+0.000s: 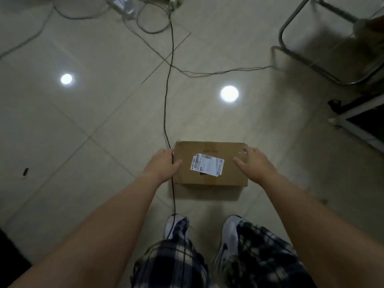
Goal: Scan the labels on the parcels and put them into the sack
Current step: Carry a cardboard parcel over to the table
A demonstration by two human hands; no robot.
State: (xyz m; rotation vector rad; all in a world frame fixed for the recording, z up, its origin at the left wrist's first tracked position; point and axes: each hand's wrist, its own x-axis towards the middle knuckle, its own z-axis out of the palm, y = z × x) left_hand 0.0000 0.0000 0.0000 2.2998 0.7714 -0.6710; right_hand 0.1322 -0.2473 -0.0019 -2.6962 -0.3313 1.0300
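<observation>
**A:** Where is the parcel?

**B:** It is a cardboard box (230, 173), near the middle of the view, just beyond the person's feet and over the tiled floor (93, 113). Its shadow lies on the tiles along its near side. A white shipping label (207, 164) is stuck on its top face, slightly askew.

**A:** And the hands?

**B:** The left hand (164, 165) takes the box's left end. Its grip is narrow and holds the box, with the thumb (176, 163) on top and the fingers down the side. The right hand (255, 163) lies on the right part of the top. Its grip is wide, the fingers spread and fairly straight, touching the cardboard.

**A:** Is anything crossing them?

**B:** A thin black cable (169, 75) runs from the far side towards the person, passes over the left hand at the box's left edge, and goes on past the left sneaker (173, 224).

**A:** What else is around?

**B:** There is a right sneaker (230, 231) and plaid trousers (172, 265). A metal-framed chair (311, 59) stands far right, blurred. Grey cables loop on the far floor near a white power strip (120, 3). Two round light reflections (229, 93) shine on the tiles.
</observation>
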